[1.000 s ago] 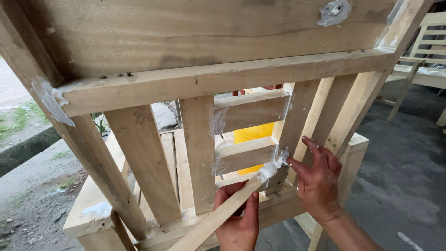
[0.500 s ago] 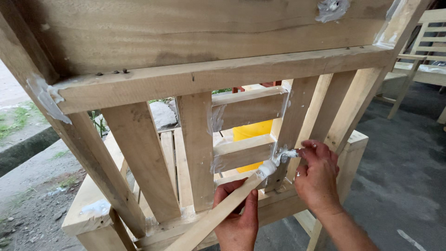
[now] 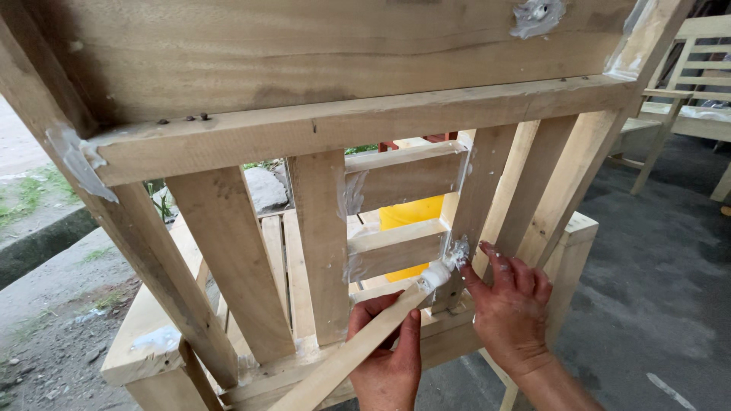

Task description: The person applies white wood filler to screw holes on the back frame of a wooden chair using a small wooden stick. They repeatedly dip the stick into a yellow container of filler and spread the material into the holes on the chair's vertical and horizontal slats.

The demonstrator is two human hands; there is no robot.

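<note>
Setting: outdoor or open-sided work area. Dark grey concrete floor (image 3: pixel 655 304) to the right; a strip of gravel and grass (image 3: pixel 38 198) with a kerb to the left.

Main item: unfinished wooden frame (image 3: pixel 343 122) of pale slatted timber, tilted towards the camera and filling most of the view. White filler patches show at several joints and at a knot near the top edge. A yellow object (image 3: pixel 407 217) shows through the slats, behind the frame. A second unfinished wooden chair (image 3: pixel 689 84) stands at the upper right, well apart.

Left hand (image 3: pixel 388 358): fingers wrapped round a flat wooden stick (image 3: pixel 365 342), which slants up to the right. The stick's tip carries a lump of white putty (image 3: pixel 442 270), lying against the joint of a short horizontal slat and an upright.

Right hand (image 3: pixel 510 312): fingers loosely spread, holding nothing; fingertip touching the upright just beside the putty, smeared white.
</note>
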